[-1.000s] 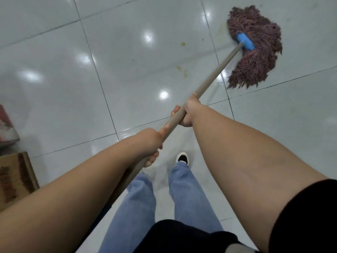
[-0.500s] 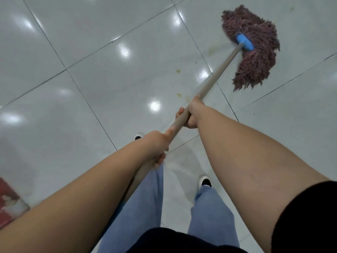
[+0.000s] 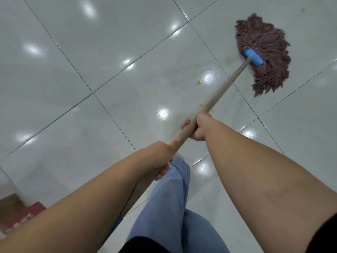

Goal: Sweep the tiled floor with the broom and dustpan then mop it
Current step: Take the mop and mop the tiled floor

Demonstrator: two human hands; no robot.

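Holding the mop handle (image 3: 224, 88) with 2 curled hands, right hand (image 3: 200, 126) ahead of left hand (image 3: 160, 159), to push the mop head (image 3: 264, 52) flat over yellow spots (image 3: 198, 82) on the tiled floor (image 3: 91, 52).

We reached both bare arms forward. Our right hand (image 3: 199, 127) gripped the mop handle (image 3: 224, 88) farther out, fingers (image 3: 185, 123) curled around it; our left hand (image 3: 160, 159) gripped it lower, nearer our body.
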